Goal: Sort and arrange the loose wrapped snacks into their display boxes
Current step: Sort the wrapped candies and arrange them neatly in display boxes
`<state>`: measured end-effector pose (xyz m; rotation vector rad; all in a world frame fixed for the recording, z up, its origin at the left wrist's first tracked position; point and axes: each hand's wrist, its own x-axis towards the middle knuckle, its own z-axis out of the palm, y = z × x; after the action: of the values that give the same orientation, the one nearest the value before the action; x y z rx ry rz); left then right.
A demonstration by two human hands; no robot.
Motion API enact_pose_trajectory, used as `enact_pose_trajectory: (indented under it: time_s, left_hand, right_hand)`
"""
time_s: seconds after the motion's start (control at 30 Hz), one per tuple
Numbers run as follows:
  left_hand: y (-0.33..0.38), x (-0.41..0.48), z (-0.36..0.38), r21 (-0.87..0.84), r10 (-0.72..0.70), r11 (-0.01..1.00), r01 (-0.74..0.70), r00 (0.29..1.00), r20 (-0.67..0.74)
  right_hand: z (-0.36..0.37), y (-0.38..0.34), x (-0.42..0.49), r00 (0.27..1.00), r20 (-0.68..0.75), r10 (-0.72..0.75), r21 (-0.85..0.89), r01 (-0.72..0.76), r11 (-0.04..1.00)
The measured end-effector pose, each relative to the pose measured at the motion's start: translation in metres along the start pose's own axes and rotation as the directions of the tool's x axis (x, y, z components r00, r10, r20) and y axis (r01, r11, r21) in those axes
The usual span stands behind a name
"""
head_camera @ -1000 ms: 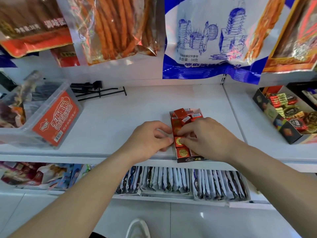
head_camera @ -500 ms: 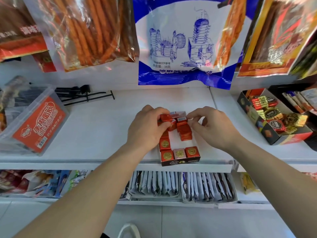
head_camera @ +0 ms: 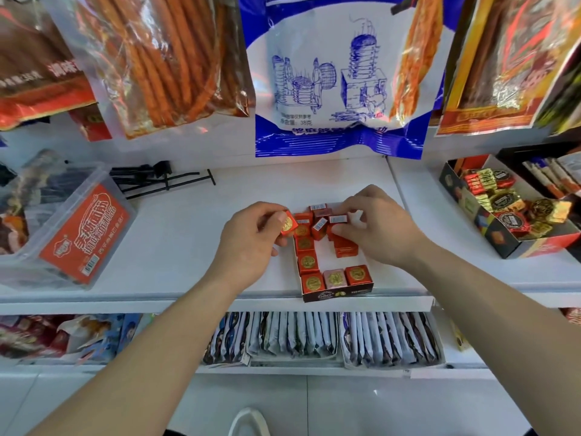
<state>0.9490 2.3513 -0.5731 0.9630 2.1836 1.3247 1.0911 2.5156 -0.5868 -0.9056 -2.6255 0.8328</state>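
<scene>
Box (head_camera: 338,292): left grip (head_camera: 248,243) now clamps one red cube (head_camera: 288,224) drawn off the rear pile (head_camera: 318,227); right grip (head_camera: 380,228) pinches a second cube (head_camera: 338,219); open slots await filling.

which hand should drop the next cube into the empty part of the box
Likely left: the left hand pinches a red cube right beside the display box, while the right hand is busy pinching among the jumbled cubes at its back.

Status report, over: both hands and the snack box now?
Left hand pinches a red wrapped cube at the display box left edge. Right hand pinches a barcode-up cube in the back jumble. Left column, front row set; nothing blocking.
</scene>
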Motion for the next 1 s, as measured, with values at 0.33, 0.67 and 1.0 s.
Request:
enact_pose_trajectory:
  time_s: [0.33,0.67,1.0]
  left_hand:
    - [0.006,-0.005,-0.001,-0.219,-0.073,0.970,0.103,0.988,0.138]
    - [0.016,-0.008,0.010,-0.182,-0.027,0.981,0.061,0.982,0.187]
    - [0.031,-0.012,0.029,-0.239,0.022,0.971,0.024,0.981,0.192]
  right_hand:
    - [-0.017,0.001,-0.014,0.975,-0.161,-0.156,0.057,0.167,0.984]
    - [-0.037,0.005,-0.038,0.989,0.104,-0.105,0.599,0.022,0.800]
    - [-0.047,0.008,-0.047,0.996,0.068,-0.064,0.636,0.006,0.772]
